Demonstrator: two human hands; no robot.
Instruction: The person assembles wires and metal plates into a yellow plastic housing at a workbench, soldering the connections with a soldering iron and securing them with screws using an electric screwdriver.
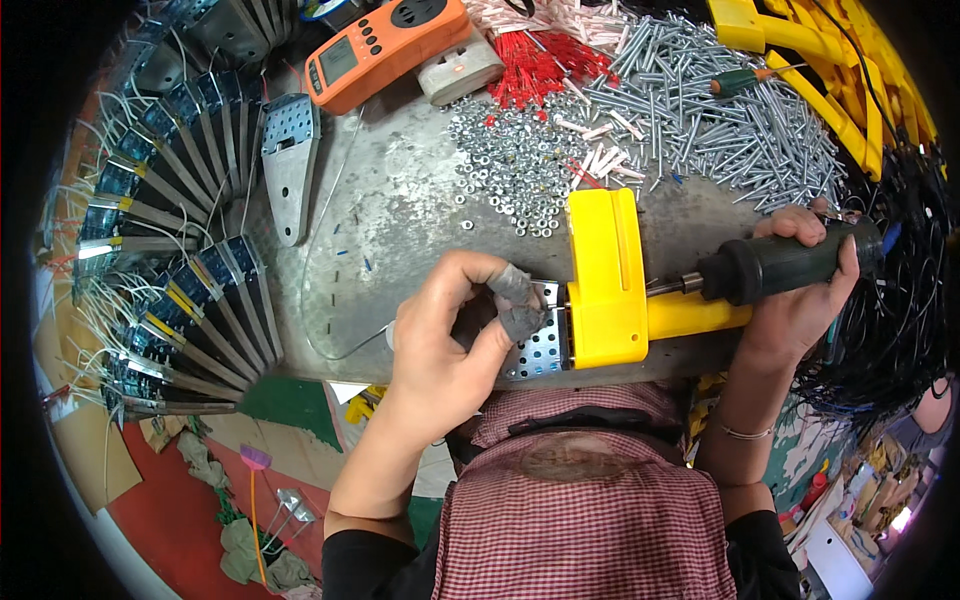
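Observation:
A yellow plastic housing with a handle (pixel 608 280) lies near the front edge of the bench, joined to a perforated metal plate (pixel 540 352) on its left. My left hand (pixel 440 340), with grey wraps on thumb and forefinger, pinches at the plate beside the housing; whether a small part is between the fingertips is hidden. My right hand (pixel 800 315) is wrapped round a dark electric screwdriver (pixel 790 268), held level over the yellow handle. Its bit points left and reaches the housing's right side; the exact contact point is hard to make out.
Nuts (pixel 520 160), screws (pixel 700 110) and red-tipped wires (pixel 540 65) are heaped at the back. An orange meter (pixel 385 50) stands behind. Metal blades with wires (pixel 190 290) fan out at left, one loose blade (pixel 290 170) beside them. Yellow housings (pixel 830 60) and black cables (pixel 880 340) crowd the right.

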